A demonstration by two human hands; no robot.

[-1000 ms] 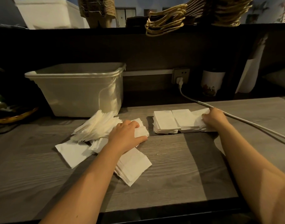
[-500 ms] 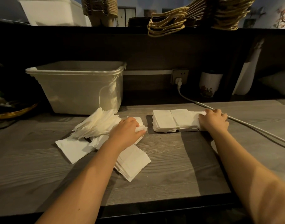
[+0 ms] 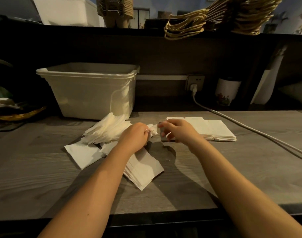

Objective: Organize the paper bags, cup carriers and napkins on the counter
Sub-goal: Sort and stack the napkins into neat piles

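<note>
White napkins lie on the grey wooden counter [image 3: 43, 177]. A fanned, untidy pile [image 3: 107, 129] sits left of centre, with one flat napkin [image 3: 81, 153] beside it and a skewed stack [image 3: 143, 170] nearer me. A tidy row of napkin stacks [image 3: 213, 129] lies to the right. My left hand [image 3: 134, 136] grips a small bunch of napkins [image 3: 153, 130] just above the untidy pile. My right hand [image 3: 179, 131] is blurred, fingers loosely bent, close to that bunch and holding nothing I can make out. Paper bags with twine handles [image 3: 186, 26] and brown cup carriers [image 3: 115, 11] stand on the upper shelf.
A cream plastic bin [image 3: 88, 90] stands behind the untidy pile. A white cable [image 3: 249, 129] runs from the wall socket [image 3: 195, 81] across the counter's right side. A printed cup [image 3: 227, 91] stands at the back right, a woven basket [image 3: 18, 114] at far left.
My right hand left the tidy row and swung left toward my left hand. My left hand lifted a bunch of napkins off the untidy pile.
</note>
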